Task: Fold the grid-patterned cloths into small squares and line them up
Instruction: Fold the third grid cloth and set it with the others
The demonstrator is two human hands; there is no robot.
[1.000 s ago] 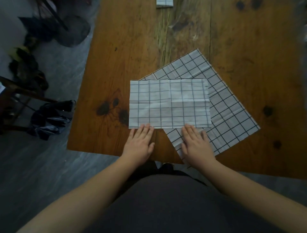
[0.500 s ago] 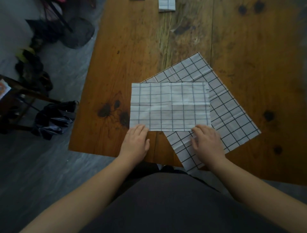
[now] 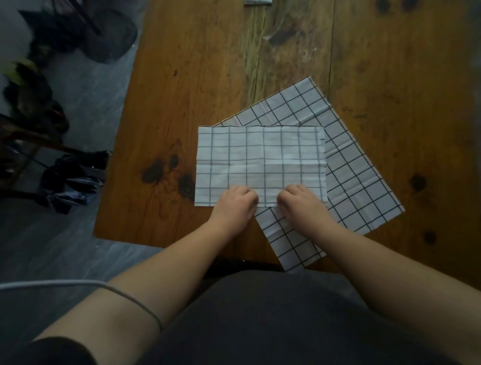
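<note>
A white grid-patterned cloth (image 3: 260,159), folded to a rectangle, lies squarely on the wooden table (image 3: 203,78). Beneath it, turned at an angle, a second grid cloth (image 3: 356,179) lies spread flat, and its near corner hangs over the table's front edge. My left hand (image 3: 234,205) and my right hand (image 3: 303,205) sit close together at the middle of the folded cloth's near edge. The fingers of both are curled down onto that edge and seem to pinch it. At the far edge of the picture is a small folded grid cloth (image 3: 257,2), mostly cut off.
Bare wood extends to the left, right and beyond the cloths. The table's left edge drops to a grey floor with dark bags and clutter (image 3: 70,177). A thin grey cable (image 3: 78,284) crosses my left forearm.
Both hands moved inward from the near corners to the middle of the folded cloth's near edge, and their flat fingers have curled onto it. The cloths have not shifted.
</note>
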